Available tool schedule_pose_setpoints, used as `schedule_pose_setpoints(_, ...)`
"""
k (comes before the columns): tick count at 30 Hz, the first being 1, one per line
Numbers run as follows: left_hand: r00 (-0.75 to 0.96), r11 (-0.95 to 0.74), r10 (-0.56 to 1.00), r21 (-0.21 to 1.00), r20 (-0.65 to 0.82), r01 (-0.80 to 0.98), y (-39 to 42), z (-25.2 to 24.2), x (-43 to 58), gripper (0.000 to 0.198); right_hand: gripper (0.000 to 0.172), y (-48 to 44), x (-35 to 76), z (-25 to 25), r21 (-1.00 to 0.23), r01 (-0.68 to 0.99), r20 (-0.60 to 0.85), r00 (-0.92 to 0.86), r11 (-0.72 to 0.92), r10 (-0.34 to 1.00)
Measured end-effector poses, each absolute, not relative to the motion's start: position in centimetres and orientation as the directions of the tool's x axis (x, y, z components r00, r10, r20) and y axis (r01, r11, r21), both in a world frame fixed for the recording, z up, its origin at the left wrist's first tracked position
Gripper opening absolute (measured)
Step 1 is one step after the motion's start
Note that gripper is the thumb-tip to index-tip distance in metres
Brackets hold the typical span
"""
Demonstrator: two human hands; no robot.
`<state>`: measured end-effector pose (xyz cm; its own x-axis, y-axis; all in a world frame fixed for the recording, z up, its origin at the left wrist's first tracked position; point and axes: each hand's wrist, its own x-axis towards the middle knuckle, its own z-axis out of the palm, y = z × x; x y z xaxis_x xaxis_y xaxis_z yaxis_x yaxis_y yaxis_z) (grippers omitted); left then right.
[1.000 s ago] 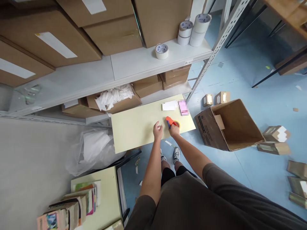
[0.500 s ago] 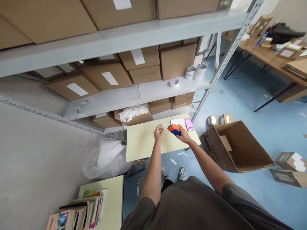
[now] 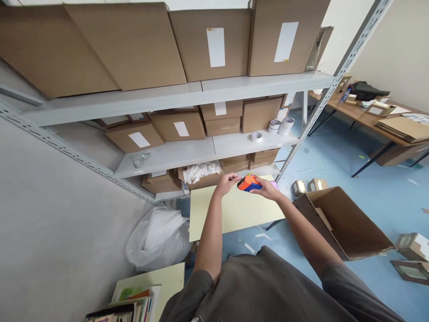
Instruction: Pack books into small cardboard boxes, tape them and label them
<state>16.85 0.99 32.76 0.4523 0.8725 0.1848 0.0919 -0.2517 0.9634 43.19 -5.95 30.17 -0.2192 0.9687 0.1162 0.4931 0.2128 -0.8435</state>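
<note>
Gripping the orange-and-blue tape dispenser (image 3: 248,183), the fingers of the right hand (image 3: 267,189) wrap its right end. The dispenser appears over the far side of the pale yellow table (image 3: 221,217), its dark end turned toward the left hand (image 3: 228,182). The fingers of that left hand are bent, thumb and forefinger near each other, just beside the dark end; they are too small in view to tell whether they meet, pinch something thin or touch the dispenser.

A pink item (image 3: 275,184) shows just beyond the right hand, partly hidden by it. Behind the table stands a grey shelf unit (image 3: 187,150) bearing cardboard boxes (image 3: 177,125) and, toward its right end, white tape rolls (image 3: 286,126). On the blue floor (image 3: 330,156), to the right of the table, a large open carton (image 3: 365,226) sits near two small boxes (image 3: 317,184).
</note>
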Motion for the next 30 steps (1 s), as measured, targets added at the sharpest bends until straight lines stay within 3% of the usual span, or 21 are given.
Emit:
schedule_pose_setpoints(5,0.442,-0.193,0.884,0.98,0.15,0.054,1.1,33.9,15.4,0.047,0.062,-5.7,42.0,31.5,-0.836,0.495,0.135,-0.231,0.236,0.964)
schedule_pose_setpoints(10,0.388,-0.269,0.898,0.956,0.205,0.117,1.9,34.4,15.2,0.036,0.065,-3.8,42.0,31.8,-0.797,0.552,0.12,-0.252,0.245,0.96)
schedule_pose_setpoints(14,0.178,-0.373,0.925,0.895,0.336,0.246,1.9,34.3,15.9,0.027,0.06,-1.7,42.3,32.0,-0.744,0.602,0.178,-0.237,0.288,0.955)
schedule_pose_setpoints(17,0.033,-0.421,0.899,0.842,0.436,0.338,1.8,33.7,17.0,0.031,0.056,-0.2,43.4,32.4,-0.747,0.596,0.187,-0.236,0.294,0.954)
schedule_pose_setpoints(21,-0.035,-0.509,0.813,0.741,0.581,0.438,2.9,32.9,19.3,0.038,0.056,2.1,45.5,33.0,-0.733,0.59,0.214,-0.274,0.339,0.938)
schedule_pose_setpoints(25,-0.178,-0.547,0.684,0.659,0.708,0.517,5.0,32.4,21.8,0.04,0.051,4.9,47.1,33.0,-0.621,0.664,0.299,-0.291,0.417,0.909)
schedule_pose_setpoints(30,-0.149,-0.481,0.743,0.675,0.653,0.559,7.2,32.7,23.3,0.036,0.048,9.2,48.4,31.5,-0.511,0.728,0.398,-0.272,0.458,0.876)
